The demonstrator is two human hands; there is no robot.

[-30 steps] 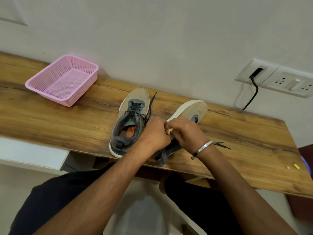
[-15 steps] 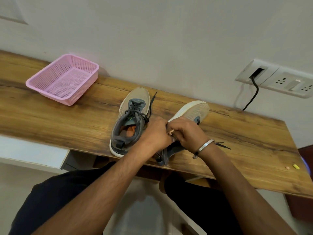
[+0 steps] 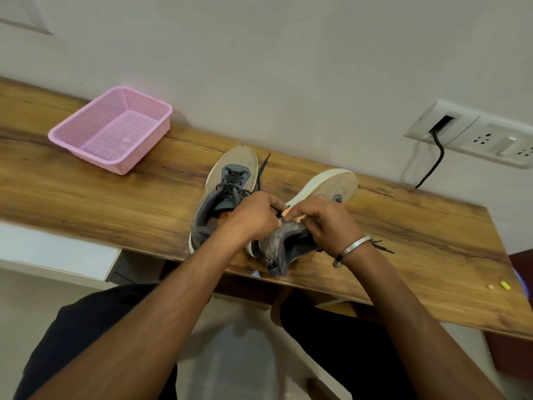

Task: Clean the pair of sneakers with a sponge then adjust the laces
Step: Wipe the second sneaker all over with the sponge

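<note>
While a pink perforated plastic basket (image 3: 112, 131) sits far left on the wooden bench (image 3: 86, 197), a grey sneaker (image 3: 227, 192) stands upright; left hand (image 3: 253, 217) and right hand (image 3: 326, 220) pinch the tilted second sneaker's (image 3: 323, 192) dark lace (image 3: 281, 213).

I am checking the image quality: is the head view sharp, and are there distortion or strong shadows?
Head view: wide-angle distortion bends the table edge; light is soft and even, with a faint shadow behind the black cable on the wall; the pink basket and both sneakers are fairly sharp; the lace between the left hand and right hand is too small to read.
</note>
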